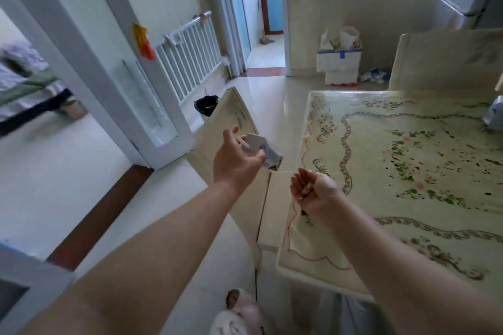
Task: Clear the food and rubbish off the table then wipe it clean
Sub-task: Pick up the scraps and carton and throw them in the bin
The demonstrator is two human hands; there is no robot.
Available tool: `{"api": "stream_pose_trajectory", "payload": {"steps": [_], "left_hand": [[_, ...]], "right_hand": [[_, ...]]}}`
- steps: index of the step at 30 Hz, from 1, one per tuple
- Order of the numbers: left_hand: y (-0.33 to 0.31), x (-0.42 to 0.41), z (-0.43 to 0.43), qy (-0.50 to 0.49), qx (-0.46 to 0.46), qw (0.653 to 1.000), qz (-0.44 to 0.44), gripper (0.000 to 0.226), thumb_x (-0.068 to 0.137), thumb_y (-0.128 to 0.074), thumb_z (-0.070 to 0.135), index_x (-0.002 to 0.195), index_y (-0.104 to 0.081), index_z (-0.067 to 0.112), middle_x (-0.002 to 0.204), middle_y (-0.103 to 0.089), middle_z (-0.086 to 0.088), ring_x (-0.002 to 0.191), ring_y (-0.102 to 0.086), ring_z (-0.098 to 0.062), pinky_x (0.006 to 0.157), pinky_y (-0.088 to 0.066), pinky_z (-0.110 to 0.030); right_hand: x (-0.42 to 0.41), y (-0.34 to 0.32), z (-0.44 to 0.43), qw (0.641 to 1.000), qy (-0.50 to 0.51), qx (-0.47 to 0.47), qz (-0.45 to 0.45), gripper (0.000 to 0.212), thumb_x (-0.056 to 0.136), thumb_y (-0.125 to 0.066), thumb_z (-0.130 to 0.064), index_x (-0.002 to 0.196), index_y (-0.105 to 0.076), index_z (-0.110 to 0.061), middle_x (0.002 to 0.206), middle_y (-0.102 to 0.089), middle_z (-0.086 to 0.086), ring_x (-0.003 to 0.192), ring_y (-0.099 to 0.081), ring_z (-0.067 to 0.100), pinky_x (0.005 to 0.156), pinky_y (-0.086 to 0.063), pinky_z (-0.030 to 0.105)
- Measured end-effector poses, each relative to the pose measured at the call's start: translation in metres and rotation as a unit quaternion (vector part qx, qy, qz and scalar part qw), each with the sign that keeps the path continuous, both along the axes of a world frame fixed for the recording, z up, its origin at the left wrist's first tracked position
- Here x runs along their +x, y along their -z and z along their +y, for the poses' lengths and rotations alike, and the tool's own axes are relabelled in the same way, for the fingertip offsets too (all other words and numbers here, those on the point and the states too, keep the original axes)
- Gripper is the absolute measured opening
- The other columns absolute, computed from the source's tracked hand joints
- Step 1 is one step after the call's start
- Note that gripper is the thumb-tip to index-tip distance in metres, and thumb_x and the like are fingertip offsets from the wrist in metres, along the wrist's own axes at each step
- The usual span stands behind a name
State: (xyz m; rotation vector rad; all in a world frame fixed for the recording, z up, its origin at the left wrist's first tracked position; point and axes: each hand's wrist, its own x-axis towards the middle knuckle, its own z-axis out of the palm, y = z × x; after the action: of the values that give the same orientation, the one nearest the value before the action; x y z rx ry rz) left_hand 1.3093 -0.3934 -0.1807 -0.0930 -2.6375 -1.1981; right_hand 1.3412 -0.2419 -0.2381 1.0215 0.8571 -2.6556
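Note:
My left hand (236, 160) grips a small white drink carton (265, 151) with a straw, held out over the floor to the left of the table. My right hand (313, 193) is cupped palm up at the table's left edge, with small food scraps (307, 191) lying in the palm. The table (381, 228) has a cream floral cover, and brown crumbs and stains (462, 160) are scattered over its right part. A crumpled silvery wrapper (494, 114) sits at the table's far right edge.
A bin lined with a black bag (206, 105) stands on the floor behind a cream chair back (231, 117). Another chair (446, 60) stands at the table's far side. White foam boxes (339, 62) sit by the wall. A radiator (187, 54) lines the left wall.

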Motion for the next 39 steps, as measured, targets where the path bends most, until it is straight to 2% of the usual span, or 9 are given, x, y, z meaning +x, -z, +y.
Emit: {"api": "stream_pose_trajectory", "payload": {"steps": [3,7,10,17,19,22,28,33,39], "left_hand": [[-0.018,-0.014,-0.024,-0.020,-0.002,0.999,0.027,0.071,0.079,-0.074,0.030,0.137,-0.037,0.013,0.124,-0.061,-0.002,0.101,-0.064,-0.019,0.083,-0.047,-0.027],[-0.042,-0.043,-0.057,-0.049,-0.002,0.997,0.058,0.066,0.081,-0.072,0.030,0.135,-0.038,0.014,0.121,-0.061,-0.002,0.103,-0.063,-0.021,0.082,-0.045,-0.026],[-0.054,-0.075,-0.090,-0.064,0.001,0.994,0.083,0.067,0.081,-0.073,0.031,0.136,-0.038,0.013,0.120,-0.061,-0.002,0.105,-0.061,-0.022,0.082,-0.042,-0.024],[-0.066,-0.175,-0.183,-0.036,-0.006,0.995,0.090,0.069,0.081,-0.073,0.033,0.137,-0.037,0.013,0.113,-0.058,0.001,0.103,-0.061,-0.019,0.080,-0.045,-0.024],[-0.066,-0.211,-0.218,-0.029,-0.009,0.996,0.081,0.070,0.081,-0.073,0.033,0.137,-0.037,0.013,0.118,-0.060,-0.003,0.104,-0.061,-0.021,0.078,-0.045,-0.024],[-0.066,-0.260,-0.268,-0.029,0.004,0.998,0.051,0.073,0.079,-0.073,0.037,0.138,-0.037,0.013,0.123,-0.061,-0.006,0.108,-0.061,-0.024,0.088,-0.050,-0.033],[-0.058,-0.345,-0.344,-0.037,0.037,0.999,-0.005,0.077,0.077,-0.074,0.040,0.139,-0.037,0.013,0.113,-0.058,-0.001,0.105,-0.059,-0.024,0.092,-0.051,-0.043],[-0.045,-0.411,-0.375,-0.054,0.062,0.996,-0.031,0.076,0.075,-0.075,0.037,0.137,-0.039,0.011,0.110,-0.058,-0.001,0.106,-0.059,-0.025,0.095,-0.049,-0.042],[-0.031,-0.502,-0.358,-0.007,0.051,0.997,-0.056,0.075,0.076,-0.075,0.038,0.137,-0.038,0.013,0.107,-0.055,0.001,0.105,-0.058,-0.024,0.094,-0.050,-0.041]], "right_hand": [[-0.015,-0.015,-0.022,1.000,-0.018,0.009,0.022,0.028,0.097,-0.041,-0.012,0.074,-0.057,-0.009,0.055,-0.059,0.005,0.051,-0.057,0.014,0.063,-0.045,0.025],[-0.045,-0.032,-0.046,0.998,-0.023,0.021,0.045,0.028,0.097,-0.040,-0.010,0.076,-0.057,-0.008,0.060,-0.058,0.005,0.060,-0.055,0.014,0.063,-0.046,0.023],[-0.082,-0.043,-0.073,0.997,-0.027,0.033,0.066,0.030,0.098,-0.038,-0.012,0.074,-0.056,-0.011,0.045,-0.058,0.001,0.045,-0.057,0.010,0.051,-0.048,0.020],[-0.197,-0.063,-0.161,0.994,-0.005,0.030,0.104,0.029,0.097,-0.041,-0.011,0.072,-0.056,-0.011,0.042,-0.058,0.000,0.037,-0.057,0.008,0.047,-0.049,0.017],[-0.237,-0.069,-0.199,0.994,-0.005,0.034,0.108,0.029,0.097,-0.041,-0.011,0.072,-0.057,-0.011,0.044,-0.058,0.000,0.039,-0.058,0.009,0.051,-0.050,0.019],[-0.291,-0.079,-0.252,0.993,-0.003,0.045,0.111,0.030,0.098,-0.040,-0.013,0.074,-0.058,-0.011,0.046,-0.061,0.001,0.039,-0.060,0.009,0.048,-0.052,0.017],[-0.370,-0.077,-0.319,0.992,0.010,0.054,0.112,0.028,0.097,-0.043,-0.014,0.076,-0.060,-0.011,0.049,-0.063,0.002,0.041,-0.062,0.010,0.050,-0.050,0.020],[-0.426,-0.068,-0.331,0.993,0.030,0.071,0.093,0.028,0.097,-0.041,-0.013,0.074,-0.057,-0.012,0.045,-0.061,0.000,0.039,-0.060,0.009,0.046,-0.049,0.016],[-0.504,-0.057,-0.313,0.991,0.061,0.085,0.082,0.029,0.097,-0.041,-0.013,0.074,-0.058,-0.011,0.045,-0.061,0.001,0.039,-0.060,0.009,0.046,-0.050,0.016]]}}
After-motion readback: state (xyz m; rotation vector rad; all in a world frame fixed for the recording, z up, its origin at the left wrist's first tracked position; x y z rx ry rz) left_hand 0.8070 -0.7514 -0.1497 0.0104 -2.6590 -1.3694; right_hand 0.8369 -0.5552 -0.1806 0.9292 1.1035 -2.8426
